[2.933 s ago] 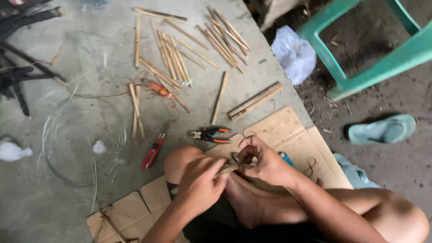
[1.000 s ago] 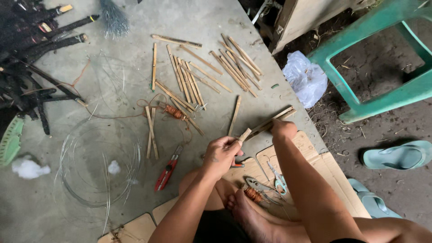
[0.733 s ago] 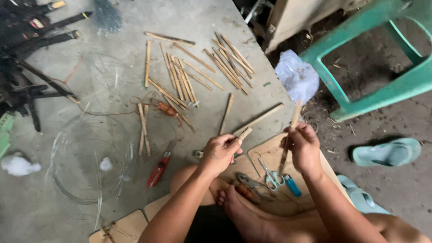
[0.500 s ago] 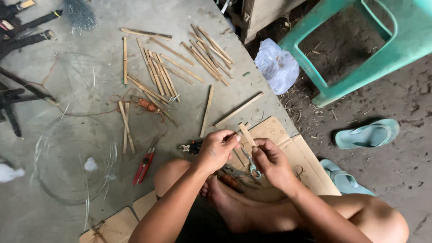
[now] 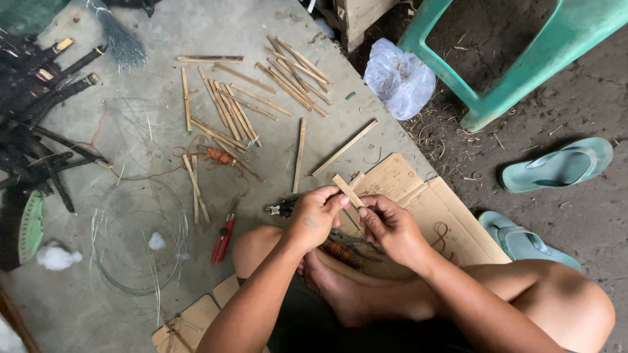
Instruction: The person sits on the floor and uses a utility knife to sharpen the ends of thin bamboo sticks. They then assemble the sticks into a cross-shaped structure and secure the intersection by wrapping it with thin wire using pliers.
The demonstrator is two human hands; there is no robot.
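The person sat cross-legged on the floor, both hands meeting at centre frame over a sheet of cardboard. The left hand pinched a short bamboo stick between thumb and fingertips, holding it tilted, its upper end pointing to the upper left. The right hand was closed beside it, fingers curled toward the stick's lower end; whether it gripped the stick or a strand of wire could not be told.

Judging by how things lay, the work looked early or midway: only this one stick was in hand, and no finished piece showed. Many loose sticks lay scattered in the upper middle of the frame, with two longer ones lying apart just above the hands. A small copper-coloured spool sat among them, left of centre, its thin wire trailing away to the left. Red-handled pliers lay at lower left of centre, near a coil of thin wire. A second dark tool lay just left of the left hand, partly hidden.

A plastic bag and green chair stood at upper right, sandals at right.
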